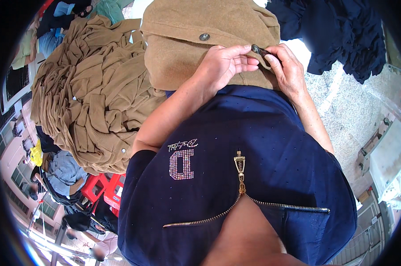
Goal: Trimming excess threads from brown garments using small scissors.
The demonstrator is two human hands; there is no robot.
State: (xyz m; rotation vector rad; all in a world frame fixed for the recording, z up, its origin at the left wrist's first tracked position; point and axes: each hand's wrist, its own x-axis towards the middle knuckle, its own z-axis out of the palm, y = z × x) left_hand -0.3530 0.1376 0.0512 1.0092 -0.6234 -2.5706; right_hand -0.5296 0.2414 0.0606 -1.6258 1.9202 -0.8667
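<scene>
brown garment (178, 62): bunched against navy top (218, 119), beside brown pile (89, 88) | left hand (227, 66): thumb at dark button (255, 48), fingers loosely curled, grip cannot be told | right hand (287, 68): pinched on garment edge by button | risk: edge may slip if pinch slackens; overhanging cloth's weight could drag it askew

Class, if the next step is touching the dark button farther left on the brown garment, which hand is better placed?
Probably the left hand: it lies nearer that button. The right hand is farther right, pinching at the edge of the brown garment.
</scene>
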